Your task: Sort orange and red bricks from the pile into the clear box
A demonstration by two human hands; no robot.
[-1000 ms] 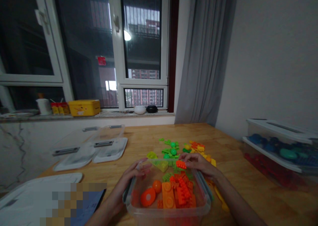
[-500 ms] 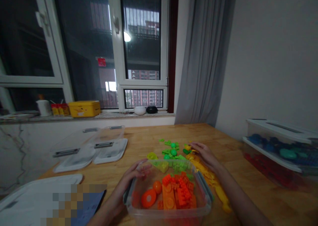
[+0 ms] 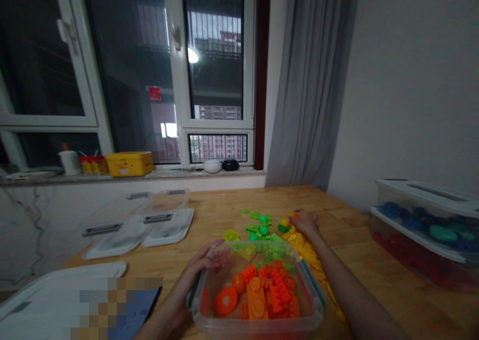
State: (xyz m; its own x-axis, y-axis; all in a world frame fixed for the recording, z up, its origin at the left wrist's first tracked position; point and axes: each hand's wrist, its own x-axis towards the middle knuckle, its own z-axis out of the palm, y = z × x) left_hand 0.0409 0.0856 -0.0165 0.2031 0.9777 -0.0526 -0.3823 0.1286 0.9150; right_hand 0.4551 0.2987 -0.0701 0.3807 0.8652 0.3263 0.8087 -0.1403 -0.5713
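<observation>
My left hand [image 3: 209, 262] grips the left rim of a clear plastic storage box [image 3: 258, 321]. Inside the box are orange toy bricks [image 3: 279, 292], an orange ball [image 3: 238, 283] and an orange disc [image 3: 226, 300] with a pale centre. Farther out, my right hand [image 3: 306, 224] is bent over the far end of a pile of yellow toy pieces [image 3: 305, 248]. Its fingers close at a small orange toy piece [image 3: 293, 216], partly hidden. Left of that hand lie green toy pieces [image 3: 263, 229] and a dark green piece [image 3: 284, 228] with yellow on it.
Two stacked clear boxes [image 3: 422, 225] with blue and red pieces stand at the right. White lids [image 3: 170, 230] and clear containers [image 3: 112, 210] lie on the left of the wooden table [image 3: 213, 205]. A phone or tablet [image 3: 144, 300] sits near front left. A yellow box [image 3: 129, 164] is on the windowsill.
My right hand has turned and shifted slightly right over the yellow pile, and an orange piece now shows at its fingertips. My left hand stays on the box rim.
</observation>
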